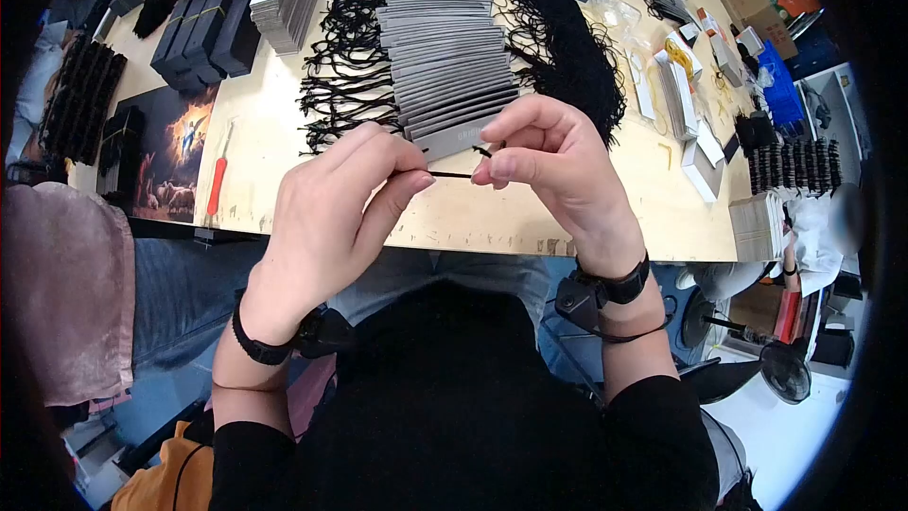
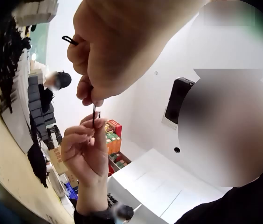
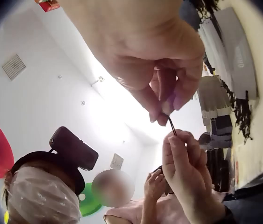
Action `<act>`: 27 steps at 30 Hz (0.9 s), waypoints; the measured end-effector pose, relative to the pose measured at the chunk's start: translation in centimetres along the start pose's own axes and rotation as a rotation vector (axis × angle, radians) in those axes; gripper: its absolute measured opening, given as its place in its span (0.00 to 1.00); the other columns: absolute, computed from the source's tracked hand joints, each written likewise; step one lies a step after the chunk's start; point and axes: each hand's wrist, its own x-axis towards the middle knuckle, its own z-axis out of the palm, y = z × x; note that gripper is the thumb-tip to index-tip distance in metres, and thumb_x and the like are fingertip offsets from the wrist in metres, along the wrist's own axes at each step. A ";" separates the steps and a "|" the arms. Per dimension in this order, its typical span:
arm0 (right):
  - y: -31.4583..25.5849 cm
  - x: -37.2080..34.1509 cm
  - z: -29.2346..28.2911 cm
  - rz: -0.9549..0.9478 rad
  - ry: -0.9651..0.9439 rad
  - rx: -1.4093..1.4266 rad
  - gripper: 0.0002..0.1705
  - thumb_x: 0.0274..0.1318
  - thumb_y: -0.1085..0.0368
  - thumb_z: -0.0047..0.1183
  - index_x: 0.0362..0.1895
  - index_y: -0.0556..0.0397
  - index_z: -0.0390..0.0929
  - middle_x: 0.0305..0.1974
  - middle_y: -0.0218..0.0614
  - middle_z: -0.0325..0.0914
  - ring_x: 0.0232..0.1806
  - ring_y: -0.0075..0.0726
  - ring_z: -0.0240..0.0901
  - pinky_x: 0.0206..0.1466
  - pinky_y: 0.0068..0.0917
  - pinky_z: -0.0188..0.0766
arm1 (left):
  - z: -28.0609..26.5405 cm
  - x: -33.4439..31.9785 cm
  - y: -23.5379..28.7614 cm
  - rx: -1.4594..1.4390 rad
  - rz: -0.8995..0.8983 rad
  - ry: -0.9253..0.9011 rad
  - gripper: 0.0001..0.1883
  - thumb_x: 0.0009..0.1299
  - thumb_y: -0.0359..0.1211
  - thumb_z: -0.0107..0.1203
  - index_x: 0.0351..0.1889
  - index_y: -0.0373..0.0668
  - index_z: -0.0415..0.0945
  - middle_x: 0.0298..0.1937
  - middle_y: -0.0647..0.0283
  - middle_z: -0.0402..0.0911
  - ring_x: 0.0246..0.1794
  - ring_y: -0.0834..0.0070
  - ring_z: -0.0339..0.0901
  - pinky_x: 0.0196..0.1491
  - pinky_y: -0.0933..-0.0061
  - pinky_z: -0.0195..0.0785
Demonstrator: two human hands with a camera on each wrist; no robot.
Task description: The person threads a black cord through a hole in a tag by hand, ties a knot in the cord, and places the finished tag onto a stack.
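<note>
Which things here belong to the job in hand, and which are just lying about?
Probably the job:
cord, held between left hand and right hand
row of grey cards
black strands beside the cards

Seemingly just lying about:
red-handled tool
angel picture
carton

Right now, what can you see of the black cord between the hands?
The black cord is thin, looks like textile and seems doubled. It runs straight, roughly level, above the table near its front edge, pinched by the left hand and right hand. A small loop pokes out past the left hand; fingers hide some of it.
</note>
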 end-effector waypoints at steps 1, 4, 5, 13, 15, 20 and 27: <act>-0.2 0.0 -0.1 0.113 0.016 -0.128 0.09 0.47 0.70 0.56 0.34 0.57 0.72 0.27 0.37 0.78 0.28 0.21 0.73 0.31 0.15 0.67 | -0.3 -0.1 0.2 0.124 0.046 0.000 0.04 0.58 0.28 0.54 0.28 0.40 0.70 0.22 0.62 0.69 0.21 0.68 0.68 0.24 0.74 0.61; -0.1 0.3 -0.3 0.224 -0.020 -0.163 0.10 0.45 0.71 0.58 0.32 0.58 0.71 0.26 0.38 0.79 0.26 0.20 0.73 0.30 0.14 0.67 | -1.0 0.1 0.8 0.191 0.130 -0.017 0.05 0.55 0.25 0.55 0.29 0.37 0.71 0.21 0.61 0.68 0.20 0.67 0.67 0.24 0.71 0.59; 0.1 0.3 -0.3 0.290 -0.039 -0.209 0.10 0.44 0.71 0.58 0.32 0.58 0.70 0.26 0.38 0.79 0.25 0.20 0.72 0.29 0.14 0.67 | -1.2 0.2 0.8 0.230 0.173 -0.042 0.06 0.54 0.25 0.55 0.29 0.38 0.71 0.21 0.61 0.68 0.20 0.66 0.67 0.24 0.70 0.59; 1.6 1.2 0.4 0.431 -0.178 -0.221 0.07 0.45 0.70 0.57 0.31 0.60 0.77 0.27 0.36 0.78 0.27 0.20 0.72 0.32 0.15 0.68 | 0.8 2.5 -1.5 0.177 0.400 -0.157 0.08 0.51 0.28 0.57 0.28 0.41 0.72 0.26 0.64 0.67 0.27 0.68 0.65 0.29 0.72 0.60; 1.8 1.1 0.3 0.403 -0.193 -0.227 0.08 0.47 0.69 0.56 0.32 0.60 0.77 0.28 0.35 0.78 0.28 0.21 0.72 0.33 0.16 0.69 | 0.9 2.6 -2.3 0.118 0.376 -0.174 0.08 0.51 0.28 0.57 0.29 0.41 0.72 0.27 0.64 0.69 0.28 0.68 0.66 0.30 0.72 0.61; 2.6 0.4 0.2 0.413 -0.150 -0.039 0.09 0.52 0.66 0.53 0.35 0.60 0.76 0.31 0.35 0.77 0.31 0.23 0.72 0.36 0.18 0.69 | 1.3 2.0 -2.6 0.185 0.406 0.098 0.10 0.51 0.27 0.58 0.33 0.41 0.75 0.32 0.64 0.74 0.35 0.70 0.70 0.37 0.74 0.63; 2.7 0.2 0.3 0.464 -0.123 0.245 0.09 0.54 0.66 0.50 0.36 0.59 0.75 0.32 0.35 0.77 0.33 0.24 0.72 0.41 0.19 0.68 | 1.0 -0.8 -1.3 -0.120 0.046 0.008 0.13 0.49 0.24 0.62 0.35 0.39 0.78 0.35 0.61 0.77 0.35 0.72 0.75 0.38 0.76 0.68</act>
